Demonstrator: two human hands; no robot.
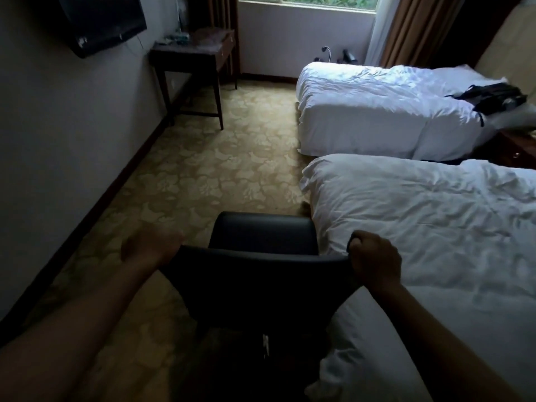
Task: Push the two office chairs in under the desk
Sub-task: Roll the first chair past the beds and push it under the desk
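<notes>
A black padded chair [261, 274] stands right in front of me on the carpet, its seat pointing away. My left hand [152, 245] grips the left end of the backrest's top edge. On the right end, my right hand [374, 259] is closed around the same edge, close beside the near bed. The dark wooden desk [193, 58] stands far ahead against the left wall, near the window, with open space beneath it. Only one chair is visible.
Two beds with white duvets [435, 216] fill the right side; a black bag [493, 97] lies on the far one. A television [101, 21] hangs on the left wall. Patterned carpet [220, 169] runs between the wall and the beds toward the desk.
</notes>
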